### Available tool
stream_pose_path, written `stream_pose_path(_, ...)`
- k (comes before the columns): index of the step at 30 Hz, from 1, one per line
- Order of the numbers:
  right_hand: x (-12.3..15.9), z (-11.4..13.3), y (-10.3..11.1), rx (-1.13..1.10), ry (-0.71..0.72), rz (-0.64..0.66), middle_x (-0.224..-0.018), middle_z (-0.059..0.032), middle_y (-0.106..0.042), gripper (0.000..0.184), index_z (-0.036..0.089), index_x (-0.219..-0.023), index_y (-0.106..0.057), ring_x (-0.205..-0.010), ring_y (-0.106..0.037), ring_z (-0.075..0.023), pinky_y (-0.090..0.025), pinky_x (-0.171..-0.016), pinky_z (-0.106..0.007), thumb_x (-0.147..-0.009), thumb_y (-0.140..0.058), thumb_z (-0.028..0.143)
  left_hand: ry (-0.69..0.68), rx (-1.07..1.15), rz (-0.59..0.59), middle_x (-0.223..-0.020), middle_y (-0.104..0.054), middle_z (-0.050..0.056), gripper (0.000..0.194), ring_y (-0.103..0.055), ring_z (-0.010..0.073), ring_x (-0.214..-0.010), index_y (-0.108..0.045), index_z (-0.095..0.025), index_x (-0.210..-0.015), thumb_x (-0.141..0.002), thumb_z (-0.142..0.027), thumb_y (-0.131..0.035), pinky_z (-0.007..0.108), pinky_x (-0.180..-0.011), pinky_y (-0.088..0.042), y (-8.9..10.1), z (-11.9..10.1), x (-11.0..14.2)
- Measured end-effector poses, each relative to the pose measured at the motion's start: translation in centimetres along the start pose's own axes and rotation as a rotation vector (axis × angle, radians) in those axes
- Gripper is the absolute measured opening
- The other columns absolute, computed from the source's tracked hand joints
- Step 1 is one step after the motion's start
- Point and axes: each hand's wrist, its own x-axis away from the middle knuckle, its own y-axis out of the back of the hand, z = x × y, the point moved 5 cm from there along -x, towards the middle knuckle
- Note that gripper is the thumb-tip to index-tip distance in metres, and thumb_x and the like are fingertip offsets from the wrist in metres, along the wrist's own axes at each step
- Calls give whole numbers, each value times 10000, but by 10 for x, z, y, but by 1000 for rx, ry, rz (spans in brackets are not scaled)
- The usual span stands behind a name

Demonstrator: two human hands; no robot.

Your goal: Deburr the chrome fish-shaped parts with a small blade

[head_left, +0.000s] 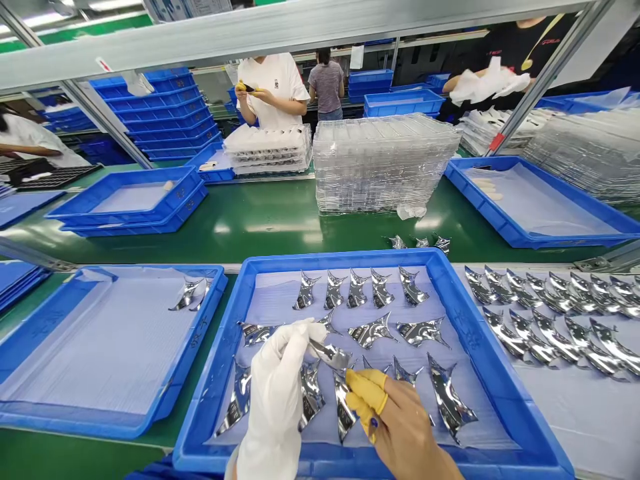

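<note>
Silver mirror-finish fin-shaped pieces (380,290) lie in loose rows on a pale ribbed liner inside a bright blue plastic tray (340,260). The person's left hand (275,393), in a white fabric glove, pinches one silver piece (330,355) near its narrow end. The right hand (400,420), bare but for yellow rubber finger cots (367,393), is half curled over a lower silver piece (345,407); whether it grips that piece cannot be told.

A second blue tray (217,287) at left holds two more pieces, and further rows (550,340) cover a pale sheet at right. Moulded marks on the left tray and red lettering on a co-worker's black shirt (500,47) are too small to read. Across a green workbench (260,227) stand stacks of clear plastic blister trays (380,167). A co-worker in a white T-shirt (280,93) handles something yellow, under long factory lights (55,20).
</note>
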Motion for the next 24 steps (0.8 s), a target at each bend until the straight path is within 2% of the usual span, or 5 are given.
stream_pose_path(7, 9, -12, -7, -161, -212, -115, -762, -12, -752, 240, 251, -1114, -713, -556, -651, -158, -480, -502, -275, -1010, -544, 116, -24, -8, 5, -1126, -810, 52, 306, -721, 227, -1086, -817, -224, -1080, -902, -466, -757, 301, -990, -546, -2, -2, 4)
stream_pose_path(11, -3, -3, 0, -117, -104, -80, -841, -40, -805, 253, 243, -1138, -713, -634, -732, -167, -522, -541, -268, -1037, -522, 110, -102, -76, 15, -1099, -808, 34, 414, -723, 229, -1055, -800, -261, -1116, -739, -389, -911, 313, -953, -564, -5, -8, 6)
stream_pose_path(19, -7, 5, 8, -42, 35, -8, -894, -82, -813, 305, 197, -1214, -693, -769, -780, -186, -564, -634, -277, -1066, -444, 100, -88, -83, -74, -1035, -817, 68, 229, -644, 332, -1273, -831, -241, -937, -810, -432, -834, 481, -1115, -492, -4, -13, 5)
stream_pose_path(21, -6, 4, 7, -45, 38, -8, -902, -86, -806, 306, 191, -1179, -692, -785, -776, -180, -552, -637, -266, -1056, -432, 87, -127, -103, -95, -986, -824, 59, 198, -667, 320, -1236, -833, -251, -895, -848, -440, -798, 481, -1102, -506, -4, -15, 5)
stream_pose_path(24, -4, -2, 4, -75, -25, -25, -830, -55, -774, 285, 209, -1022, -686, -688, -725, -161, -506, -598, -255, -1039, -431, 83, -296, -95, -63, -896, -819, 6, 86, -743, 235, -957, -825, -286, -881, -897, -345, -765, 476, -1097, -510, -6, -24, 8)
